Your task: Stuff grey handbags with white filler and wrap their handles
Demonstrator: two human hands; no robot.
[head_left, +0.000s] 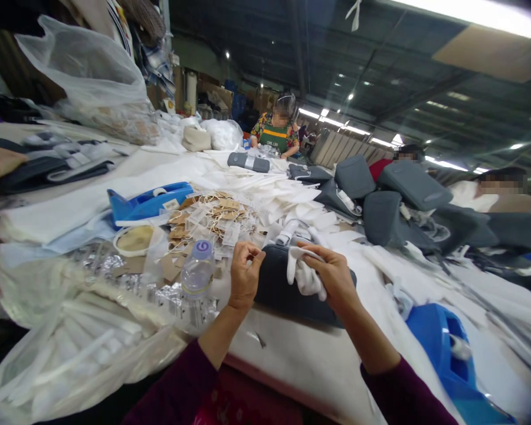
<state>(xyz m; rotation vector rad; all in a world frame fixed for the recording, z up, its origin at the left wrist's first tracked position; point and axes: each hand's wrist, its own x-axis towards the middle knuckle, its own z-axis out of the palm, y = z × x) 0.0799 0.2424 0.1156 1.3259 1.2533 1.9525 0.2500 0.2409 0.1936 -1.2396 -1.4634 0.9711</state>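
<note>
A dark grey bag or case (287, 289) lies on the white-covered table in front of me. My right hand (334, 271) is closed on a crumpled white cloth (307, 274), which looks like a glove, above the case's right part. At the case's upper left edge, my left hand (245, 274) has thumb and fingertips pinched together. Whatever sits in that pinch, if anything, is too small to make out. Just left of it stands a clear plastic bottle (197, 268) with a purple mark on its cap.
Brown tags with strings (212, 218) lie heaped beyond the bottle. Blue tape dispensers stand at left (153, 200) and right (442, 348). Grey cases (413, 186) are piled at right. A co-worker in a green apron (274, 139) is across the table.
</note>
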